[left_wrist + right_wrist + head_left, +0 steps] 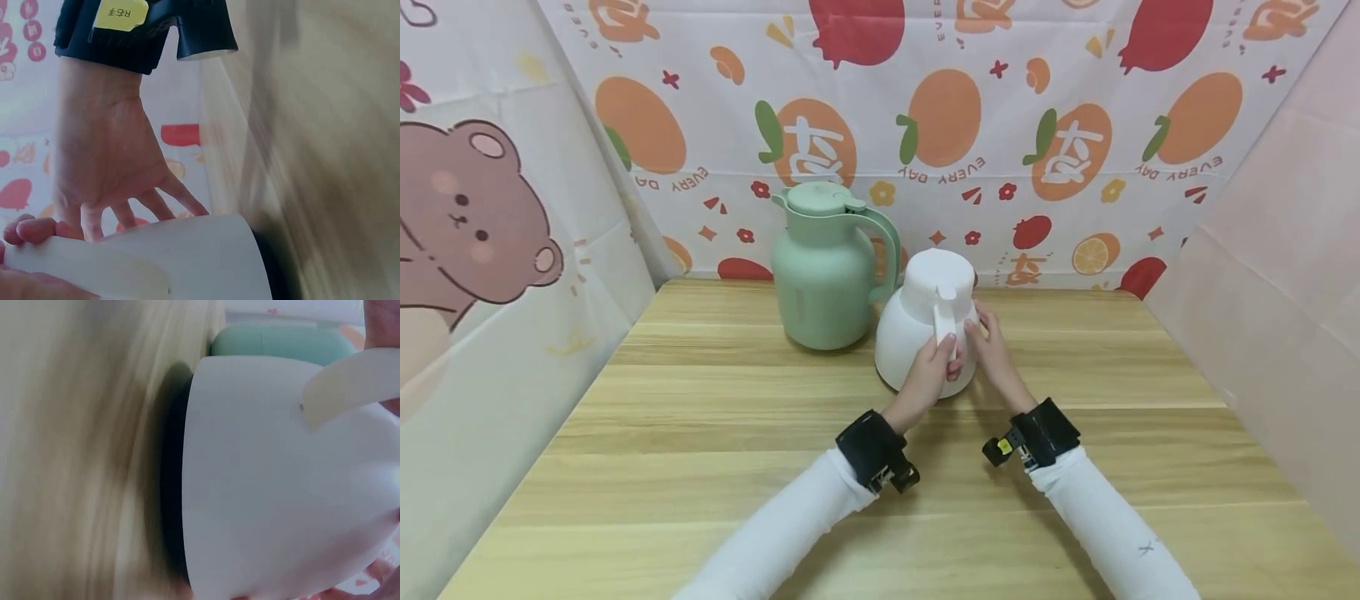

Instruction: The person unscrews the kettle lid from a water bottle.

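Observation:
A white thermos jug (898, 343) with a white lid and a dark base stands upright on the table, its handle (943, 320) toward me. My left hand (927, 372) grips that handle, fingers curled round it. Against the jug's right side rests my right hand (997, 357); the left wrist view shows its fingers (152, 203) spread and mostly straight, with their tips hidden behind the jug. Just left of the white jug and a little farther back is a green thermos jug (820, 287), upright, its handle pointing right. Neither hand touches the green one.
The wooden table (715, 433) reaches back to a fruit-patterned cloth (872, 108) hanging behind both jugs. Another cloth with a bear print (482, 208) hangs on the left, and a pale one (1270, 275) on the right.

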{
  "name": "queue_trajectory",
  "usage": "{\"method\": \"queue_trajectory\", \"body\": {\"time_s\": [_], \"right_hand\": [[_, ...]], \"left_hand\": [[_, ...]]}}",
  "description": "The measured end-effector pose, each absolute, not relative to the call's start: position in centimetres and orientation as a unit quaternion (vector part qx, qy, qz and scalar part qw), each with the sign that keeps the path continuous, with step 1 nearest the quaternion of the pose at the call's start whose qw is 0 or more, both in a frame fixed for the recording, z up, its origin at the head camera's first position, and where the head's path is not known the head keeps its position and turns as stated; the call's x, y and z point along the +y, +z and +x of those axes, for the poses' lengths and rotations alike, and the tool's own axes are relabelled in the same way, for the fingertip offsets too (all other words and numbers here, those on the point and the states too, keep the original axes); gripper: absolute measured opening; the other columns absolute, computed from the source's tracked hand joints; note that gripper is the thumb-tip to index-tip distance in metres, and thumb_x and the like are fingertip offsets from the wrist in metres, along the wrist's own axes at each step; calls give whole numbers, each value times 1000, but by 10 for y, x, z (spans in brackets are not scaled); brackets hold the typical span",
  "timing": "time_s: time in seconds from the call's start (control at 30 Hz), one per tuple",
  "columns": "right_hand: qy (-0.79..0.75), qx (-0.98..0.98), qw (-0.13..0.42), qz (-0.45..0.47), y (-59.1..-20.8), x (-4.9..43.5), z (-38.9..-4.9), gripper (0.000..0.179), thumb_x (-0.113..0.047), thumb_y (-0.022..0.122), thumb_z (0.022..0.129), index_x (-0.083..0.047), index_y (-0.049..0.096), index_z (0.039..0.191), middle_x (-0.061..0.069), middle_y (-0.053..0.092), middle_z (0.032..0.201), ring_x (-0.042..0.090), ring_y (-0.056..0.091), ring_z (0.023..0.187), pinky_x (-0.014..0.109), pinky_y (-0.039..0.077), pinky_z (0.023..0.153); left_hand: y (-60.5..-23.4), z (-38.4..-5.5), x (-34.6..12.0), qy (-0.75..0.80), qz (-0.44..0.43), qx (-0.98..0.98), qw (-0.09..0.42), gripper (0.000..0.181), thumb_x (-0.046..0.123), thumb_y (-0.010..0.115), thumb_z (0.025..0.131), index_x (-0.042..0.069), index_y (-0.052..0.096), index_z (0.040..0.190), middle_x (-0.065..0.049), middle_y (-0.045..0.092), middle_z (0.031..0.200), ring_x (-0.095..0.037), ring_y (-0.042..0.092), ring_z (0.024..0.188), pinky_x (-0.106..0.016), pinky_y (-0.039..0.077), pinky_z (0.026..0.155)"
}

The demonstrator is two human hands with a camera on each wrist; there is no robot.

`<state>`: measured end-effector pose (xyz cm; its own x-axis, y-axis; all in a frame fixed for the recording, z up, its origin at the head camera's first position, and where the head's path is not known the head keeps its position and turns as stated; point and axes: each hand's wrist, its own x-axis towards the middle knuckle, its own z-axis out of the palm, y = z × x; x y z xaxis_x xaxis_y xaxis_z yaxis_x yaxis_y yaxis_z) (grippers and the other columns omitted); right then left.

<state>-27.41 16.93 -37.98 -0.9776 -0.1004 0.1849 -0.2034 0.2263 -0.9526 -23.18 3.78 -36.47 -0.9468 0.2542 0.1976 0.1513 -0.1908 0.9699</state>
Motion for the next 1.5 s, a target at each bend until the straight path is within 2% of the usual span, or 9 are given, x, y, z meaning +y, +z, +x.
{"method": "queue_trajectory", "body": {"time_s": [0.23,0.4,0.6,0.8,1.1,1.5], "right_hand": [[615,-778,55,112,-385,161,-258,54,-29,40,99,-5,20,143,17,20,146,34,18,133,51,22,102],[606,-787,51,107,-386,158,-245,56,-32,41,99,-7,20,144,15,21,146,33,23,132,52,25,101],[616,-779,40,107,-384,153,-230,56,-31,41,99,-6,20,144,16,21,146,34,24,131,52,25,100],[629,-770,31,101,-383,145,-213,55,-29,43,98,-6,21,144,15,22,146,34,25,130,52,24,101],[642,-758,29,111,-383,137,-193,51,-23,43,99,-8,23,143,15,23,146,41,31,126,52,27,99],[631,-766,18,123,-382,132,-172,51,-26,43,99,-10,22,143,12,20,147,43,26,127,55,27,98]], "left_hand": [[-365,-212,30,756,158,634,28,25,14,30,102,-2,44,88,-5,39,67,-15,38,60,-24,33,59],[-366,-199,25,752,158,640,25,25,14,31,102,-2,44,88,-4,39,67,-14,38,61,-23,33,59],[-366,-182,20,746,167,644,11,25,14,32,101,-3,43,87,-3,38,66,-14,38,61,-22,33,59],[-367,-166,12,750,163,640,18,26,14,31,102,-4,43,88,-4,39,68,-15,37,62,-22,33,59],[-364,-141,6,759,151,633,16,26,15,32,101,-4,43,87,-3,39,67,-14,37,61,-22,32,57],[-365,-118,-1,750,157,643,4,27,14,32,102,-6,44,88,-3,40,67,-13,39,61,-23,35,58]]}}
